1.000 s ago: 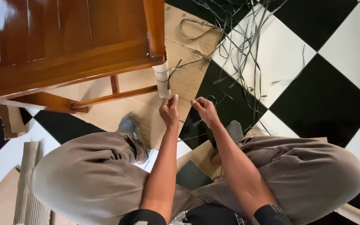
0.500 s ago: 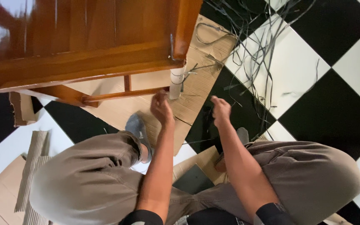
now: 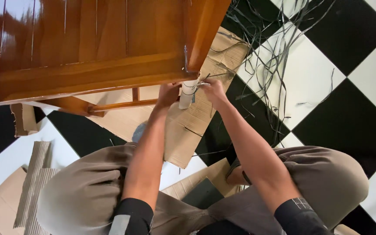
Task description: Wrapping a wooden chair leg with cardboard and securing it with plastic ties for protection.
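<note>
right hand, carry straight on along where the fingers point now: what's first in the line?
Probably the white wrapped chair leg. The right hand points left with its fingertips at the thin strap ends on that wrap, seemingly already touching. The left hand is on the leg's far side. Depth is unclear.

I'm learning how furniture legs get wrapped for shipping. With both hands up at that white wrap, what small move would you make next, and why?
Probably pull the grey strap snug round the white wrap on the chair leg. The left hand steadies the wrap from one side, the right hand pinches the strap at the other, and the strap looks loose.
</note>
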